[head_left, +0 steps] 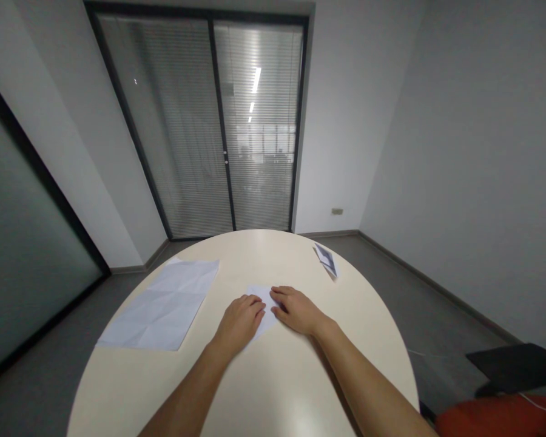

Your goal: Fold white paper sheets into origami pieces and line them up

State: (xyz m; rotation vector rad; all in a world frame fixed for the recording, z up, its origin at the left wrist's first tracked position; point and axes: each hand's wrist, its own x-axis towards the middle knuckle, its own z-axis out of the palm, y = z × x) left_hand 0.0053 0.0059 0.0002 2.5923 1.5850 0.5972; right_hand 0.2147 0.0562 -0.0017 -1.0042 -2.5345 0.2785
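Both hands are down on a small folded white paper point(259, 293) that lies mid-table, slightly toward the far side of the round cream table point(273, 388). The left hand point(241, 318) is palm-down with fingers loosely curled, fingertips on the sheet's left part. The right hand point(295, 309) is palm-down with fingers stretched toward the left, covering its right edge. The fingertips of the two hands nearly meet over the middle. Neither hand is closed around anything: it's flat contact from above, no pinch. My read is that this posture pins the sheet to the tabletop from both sides so it can't slide or spring up along a fold. Most of the paper is hidden under the hands, and only a top corner and a lower strip show, so I can't tell its fold shape. A larger white sheet with a creased grid point(164, 303) lies flat to the left, well apart from the hands and out of the way. A small printed slip point(326, 260) sits near the far right rim, partly overhanging it. The glass doors with blinds point(209, 121) are behind. A black object point(519, 364) and something orange point(500, 419) are at lower right, off the table.
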